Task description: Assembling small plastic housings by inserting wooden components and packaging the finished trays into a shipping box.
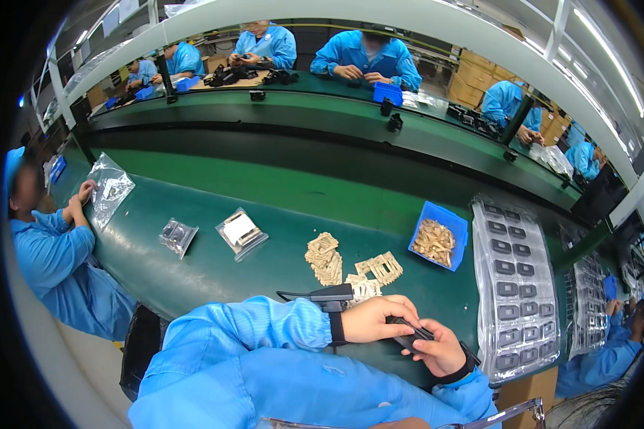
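Near the table's front edge, both hands are closed around a small black plastic part. My left hand grips it from the left, fingers laid over its top. From the right, my right hand holds the same part, thumb along its side. Fingers cover much of the part, so its exact kind is unclear. Just beyond my left hand lie flat beige frame-like pieces, with a stack of similar beige strips to the left. A black box-shaped device with a cable sits by my left wrist.
A blue bin of small beige pieces stands beyond my hands. To the right, a clear plastic tray carries rows of black parts. Bagged parts and another clear bag lie left. Co-workers sit at left, right and across the green conveyor.
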The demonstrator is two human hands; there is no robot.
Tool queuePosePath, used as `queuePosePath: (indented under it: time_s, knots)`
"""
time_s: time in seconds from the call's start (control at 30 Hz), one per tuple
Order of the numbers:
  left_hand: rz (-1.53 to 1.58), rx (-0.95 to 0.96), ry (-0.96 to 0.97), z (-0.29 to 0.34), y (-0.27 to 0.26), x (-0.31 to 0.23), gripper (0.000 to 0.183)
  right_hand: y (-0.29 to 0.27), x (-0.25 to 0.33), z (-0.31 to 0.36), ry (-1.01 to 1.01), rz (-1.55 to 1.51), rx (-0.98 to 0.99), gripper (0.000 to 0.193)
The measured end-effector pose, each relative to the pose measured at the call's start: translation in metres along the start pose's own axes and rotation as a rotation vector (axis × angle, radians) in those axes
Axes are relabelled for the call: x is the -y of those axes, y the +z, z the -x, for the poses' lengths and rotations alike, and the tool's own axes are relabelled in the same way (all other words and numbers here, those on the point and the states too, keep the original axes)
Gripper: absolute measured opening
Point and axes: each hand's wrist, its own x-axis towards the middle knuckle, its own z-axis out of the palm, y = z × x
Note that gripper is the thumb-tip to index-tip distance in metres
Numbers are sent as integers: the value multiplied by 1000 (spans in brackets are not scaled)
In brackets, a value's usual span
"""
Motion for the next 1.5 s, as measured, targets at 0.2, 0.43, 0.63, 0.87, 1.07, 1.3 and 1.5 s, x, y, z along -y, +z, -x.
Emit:
queuePosePath:
  time_s: [0.2, 0.43, 0.63, 0.87, 1.07, 1.3, 1.5]
  knots:
    - [-108, -158, -230, -13, 11, 19, 30, -8, -8, -20, -349, 395, -373, 25]
    - [-674, -104, 34, 3, 16, 2, 59, -58, 13, -57, -511, 841, -709, 23]
    - [-745, 157, -13, -6, 19, 8, 53, -68, 17, -43, -689, 803, -1031, 35]
    - [-730, 197, -54, -4, 14, 5, 50, -35, 60, 117, -617, 844, -940, 9]
    - [-730, 186, -25, -6, 16, 1, 48, -216, 91, 239, -227, 1966, -1211, 35]
    - [-754, 167, -24, -4, 19, 2, 47, -258, 69, 238, -112, 2036, -996, 42]
    - [-758, 163, -21, -1, 17, 4, 47, -232, 110, 243, 17, 2094, -920, 38]
